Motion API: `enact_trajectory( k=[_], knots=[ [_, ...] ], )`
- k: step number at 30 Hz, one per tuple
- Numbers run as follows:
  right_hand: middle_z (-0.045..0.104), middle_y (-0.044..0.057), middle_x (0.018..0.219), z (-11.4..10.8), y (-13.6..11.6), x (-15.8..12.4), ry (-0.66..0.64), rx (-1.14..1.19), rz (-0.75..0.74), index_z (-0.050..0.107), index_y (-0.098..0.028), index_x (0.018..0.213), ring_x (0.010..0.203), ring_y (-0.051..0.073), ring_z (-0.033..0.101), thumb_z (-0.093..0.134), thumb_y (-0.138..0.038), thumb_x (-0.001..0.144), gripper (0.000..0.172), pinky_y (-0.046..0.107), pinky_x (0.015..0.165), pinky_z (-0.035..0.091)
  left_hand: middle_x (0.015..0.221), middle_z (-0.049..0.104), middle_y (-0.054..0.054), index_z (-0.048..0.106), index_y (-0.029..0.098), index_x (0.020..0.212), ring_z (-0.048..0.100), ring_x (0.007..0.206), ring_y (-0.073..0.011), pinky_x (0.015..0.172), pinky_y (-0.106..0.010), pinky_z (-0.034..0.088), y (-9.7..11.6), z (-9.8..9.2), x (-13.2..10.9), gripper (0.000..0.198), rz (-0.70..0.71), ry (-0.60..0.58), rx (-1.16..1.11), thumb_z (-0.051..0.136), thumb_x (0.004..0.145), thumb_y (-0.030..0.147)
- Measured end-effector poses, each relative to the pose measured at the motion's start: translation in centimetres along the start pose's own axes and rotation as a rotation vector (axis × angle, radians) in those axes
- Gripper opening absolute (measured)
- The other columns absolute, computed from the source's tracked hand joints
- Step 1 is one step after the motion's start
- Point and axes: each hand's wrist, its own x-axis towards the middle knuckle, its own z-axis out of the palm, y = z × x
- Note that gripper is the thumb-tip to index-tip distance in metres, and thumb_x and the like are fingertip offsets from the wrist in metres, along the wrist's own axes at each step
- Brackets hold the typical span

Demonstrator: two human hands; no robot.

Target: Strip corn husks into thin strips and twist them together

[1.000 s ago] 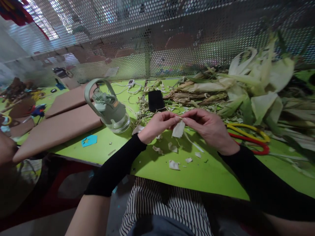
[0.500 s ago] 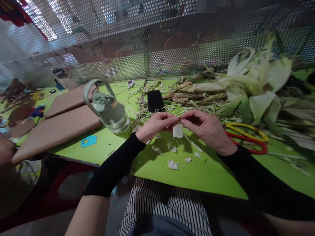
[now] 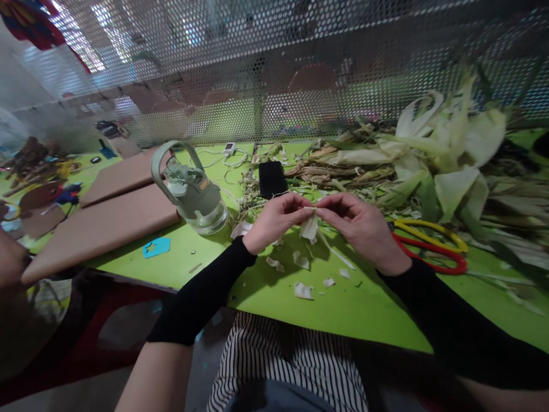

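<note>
Little has shifted over the last second: my left hand [image 3: 277,220] and right hand [image 3: 360,226] hover at the same spot over the green table [image 3: 377,309], fingertips meeting. The husk piece [image 3: 309,227] between them now hangs more crumpled than it did.

Both hands are closed on it. The left thumb and forefinger pinch its top edge from one side and the right thumb and forefinger from the other, so the grips nearly touch. The piece dangles just below the fingertips, clear of the tabletop, with its shadow on the green beneath.

For room to move, the nearest bare stretch is the strip between my forearms and the table's near edge, broken only by small husk scraps [image 3: 303,290] lying under and just in front of the hands. To the right, the red and yellow scissors [image 3: 433,252] lie just beside the right wrist, and beyond them the pile of corn husks [image 3: 429,154] fills that end of the table. To the left, a pale green bottle [image 3: 191,191] with a loop handle stands near the left hand, with brown cardboard sheets [image 3: 103,220] and a blue paper scrap [image 3: 156,247] past it. Straight ahead, a black phone [image 3: 271,178] lies close behind the fingers among the loose strands. A perforated metal screen [image 3: 257,68] closes off the far side.
</note>
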Motion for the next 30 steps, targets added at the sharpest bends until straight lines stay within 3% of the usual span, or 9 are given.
enact_trajectory(
  k=[4,7,12,20,26,30],
  knots=[
    [0.075,0.004,0.090,-0.1,0.6,0.0,-0.031,-0.075,-0.012,0.074,-0.023,0.097,0.078,0.020,0.068,0.075,-0.048,0.086,0.027,0.036,0.073,0.058,0.076,0.061,0.003,0.062,0.013,0.089,0.054,0.066,-0.0069,0.067,-0.026,0.044,0.1,-0.2,-0.1,0.041,-0.051,-0.044,-0.016,0.080,0.080,0.049],
    [0.075,0.006,0.097,-0.2,1.1,0.0,-0.063,-0.112,0.001,0.074,-0.024,0.105,0.083,0.021,0.068,0.073,-0.051,0.088,0.032,0.037,0.075,0.058,0.077,0.061,0.003,0.061,0.013,0.090,0.055,0.068,-0.0071,0.069,-0.024,0.045,0.3,-0.1,-0.2,0.035,-0.068,-0.043,-0.021,0.076,0.085,0.044],
    [0.074,0.006,0.094,-0.3,1.2,0.1,-0.077,-0.095,0.034,0.073,-0.024,0.104,0.081,0.022,0.068,0.071,-0.052,0.088,0.033,0.039,0.074,0.057,0.083,0.062,0.002,0.061,0.014,0.091,0.056,0.073,-0.0072,0.071,-0.023,0.046,0.5,0.2,-0.2,0.014,-0.050,0.025,0.053,0.069,0.091,0.025],
    [0.073,0.004,0.090,-0.2,1.2,0.0,-0.042,-0.118,0.044,0.073,-0.024,0.100,0.078,0.020,0.065,0.072,-0.054,0.086,0.033,0.037,0.072,0.055,0.079,0.064,0.002,0.064,0.014,0.092,0.054,0.070,-0.0089,0.070,-0.025,0.042,0.0,0.7,-0.2,0.010,0.049,0.167,0.321,0.068,0.092,0.023],
    [0.074,0.004,0.088,-0.3,1.7,0.1,-0.004,-0.140,0.065,0.073,-0.024,0.095,0.077,0.021,0.066,0.074,-0.061,0.084,0.039,0.037,0.072,0.054,0.080,0.065,0.001,0.064,0.012,0.097,0.058,0.072,-0.0081,0.075,-0.026,0.045,-0.2,0.2,0.3,0.011,-0.056,0.060,0.074,0.069,0.089,0.020],
    [0.074,0.004,0.087,-0.2,1.7,0.3,-0.015,-0.133,0.078,0.072,-0.024,0.093,0.076,0.021,0.066,0.074,-0.063,0.082,0.041,0.037,0.072,0.055,0.079,0.064,0.002,0.064,0.011,0.095,0.057,0.070,-0.0073,0.075,-0.027,0.045,-0.3,-0.3,0.6,0.029,-0.134,-0.004,-0.037,0.082,0.079,0.028]
  ],
)
